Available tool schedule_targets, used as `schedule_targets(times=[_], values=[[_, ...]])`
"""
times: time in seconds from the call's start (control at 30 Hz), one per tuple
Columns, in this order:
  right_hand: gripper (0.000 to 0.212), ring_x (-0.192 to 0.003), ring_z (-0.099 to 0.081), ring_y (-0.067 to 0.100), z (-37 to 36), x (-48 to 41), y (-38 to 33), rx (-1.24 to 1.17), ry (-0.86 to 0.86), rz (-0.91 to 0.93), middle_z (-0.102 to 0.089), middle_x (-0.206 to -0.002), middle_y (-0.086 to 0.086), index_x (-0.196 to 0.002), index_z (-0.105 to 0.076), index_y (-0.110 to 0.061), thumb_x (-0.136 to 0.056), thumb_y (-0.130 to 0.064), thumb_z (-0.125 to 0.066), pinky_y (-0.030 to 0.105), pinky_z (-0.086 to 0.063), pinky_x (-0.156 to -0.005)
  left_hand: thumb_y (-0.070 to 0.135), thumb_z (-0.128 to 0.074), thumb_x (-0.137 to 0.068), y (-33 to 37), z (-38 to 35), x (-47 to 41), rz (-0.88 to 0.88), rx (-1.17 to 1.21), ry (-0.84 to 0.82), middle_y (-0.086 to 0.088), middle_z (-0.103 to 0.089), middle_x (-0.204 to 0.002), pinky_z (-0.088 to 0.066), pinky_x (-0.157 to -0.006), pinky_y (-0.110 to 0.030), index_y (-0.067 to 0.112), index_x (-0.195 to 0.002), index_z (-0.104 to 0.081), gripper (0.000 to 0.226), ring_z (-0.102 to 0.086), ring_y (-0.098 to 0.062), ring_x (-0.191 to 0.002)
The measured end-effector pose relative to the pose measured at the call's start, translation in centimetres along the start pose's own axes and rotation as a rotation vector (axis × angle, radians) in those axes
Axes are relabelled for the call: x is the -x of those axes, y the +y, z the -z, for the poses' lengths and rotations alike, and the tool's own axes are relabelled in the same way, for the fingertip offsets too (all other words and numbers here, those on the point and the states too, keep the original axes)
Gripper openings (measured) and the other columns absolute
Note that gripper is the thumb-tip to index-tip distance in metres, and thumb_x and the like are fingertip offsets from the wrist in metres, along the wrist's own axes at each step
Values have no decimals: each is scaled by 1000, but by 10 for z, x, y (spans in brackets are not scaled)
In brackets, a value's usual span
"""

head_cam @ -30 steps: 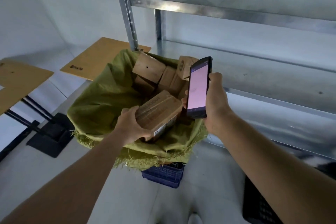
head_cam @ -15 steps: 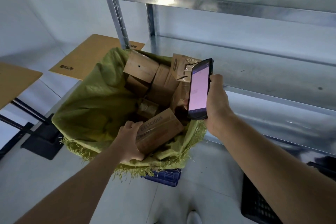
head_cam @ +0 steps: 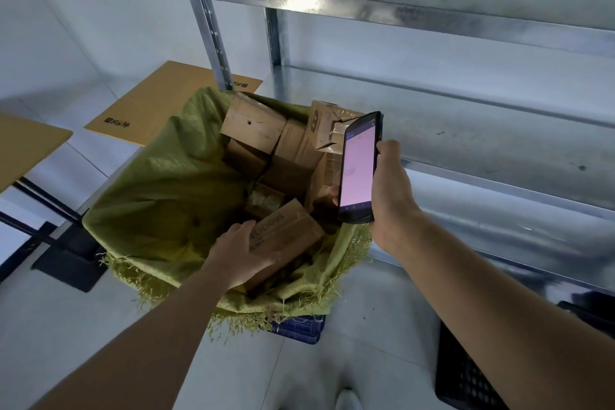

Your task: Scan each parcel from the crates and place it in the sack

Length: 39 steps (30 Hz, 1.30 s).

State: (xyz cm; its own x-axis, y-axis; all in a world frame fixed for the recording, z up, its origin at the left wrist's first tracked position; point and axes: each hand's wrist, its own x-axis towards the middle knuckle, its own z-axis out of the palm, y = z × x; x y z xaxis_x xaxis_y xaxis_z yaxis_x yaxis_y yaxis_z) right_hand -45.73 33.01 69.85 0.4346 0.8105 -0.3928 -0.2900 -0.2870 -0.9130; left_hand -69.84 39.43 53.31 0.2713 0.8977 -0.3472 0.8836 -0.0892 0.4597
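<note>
Inside the green woven sack, brown cardboard parcels are piled; the sack is set on a blue plastic crate. Behind it a grey metal shelf rack is seen, and to the right a black plastic crate.

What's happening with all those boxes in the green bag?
A person is packing parcels. Their left hand holds a brown cardboard parcel with printed letters at the near edge inside the green woven sack, where several other cardboard parcels already lie. Their right hand holds a black handheld scanner with a lit pink screen upright above the sack's right side.
</note>
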Motion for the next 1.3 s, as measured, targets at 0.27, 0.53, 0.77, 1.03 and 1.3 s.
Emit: schedule_targets(times=[0.27, 0.53, 0.77, 1.03, 1.3], values=[[44, -103, -71, 40, 8, -4, 2, 3, 4, -34, -73, -109, 16, -116, -68, -22, -110, -44, -30, 43, -54, -82, 84, -52, -81, 16, 4, -3, -10, 66, 64, 2, -38, -162, -39, -118, -56, 27, -160, -37, 98, -43, -27, -145], [43, -87, -71, 36, 12, -4, 1, -21, -28, -63, -70, -103, 17, -115, -65, -21, -112, -44, -30, 37, -57, -72, 69, -37, -104, 72, 23, 11, 41, 693, 83, 4, -56, -127, -54, -103, -49, 33, -152, -47, 60, -59, -26, -125], [52, -58, -70, 17, 22, 1, 2, -38, -38, -53, -71, -95, 13, -126, -66, -15, -111, -51, -31, 24, -54, -53, 72, -32, -103, 95, 35, 20, 44, 857, 136, 10, -24, -172, -28, -119, -49, 46, -157, -41, 61, -29, -18, -153], [52, -70, -67, 20, 37, 46, -3, -39, -29, -9, -69, -100, 12, -133, -64, -18, -111, -51, -29, 24, -52, -56, 73, -26, -104, 124, 43, 62, -38, 915, 192, 1, -39, -166, -31, -107, -44, 34, -160, -42, 70, -38, -22, -147], [75, -125, -63, 38, 55, 141, 13, -84, 175, 32, -67, -137, 16, -137, -62, -20, -83, -62, -34, 51, -51, -107, 68, -33, -105, 158, 32, 130, -199, 948, 99, -4, -49, -157, -36, -107, -35, 22, -157, -44, 71, -48, -16, -139]])
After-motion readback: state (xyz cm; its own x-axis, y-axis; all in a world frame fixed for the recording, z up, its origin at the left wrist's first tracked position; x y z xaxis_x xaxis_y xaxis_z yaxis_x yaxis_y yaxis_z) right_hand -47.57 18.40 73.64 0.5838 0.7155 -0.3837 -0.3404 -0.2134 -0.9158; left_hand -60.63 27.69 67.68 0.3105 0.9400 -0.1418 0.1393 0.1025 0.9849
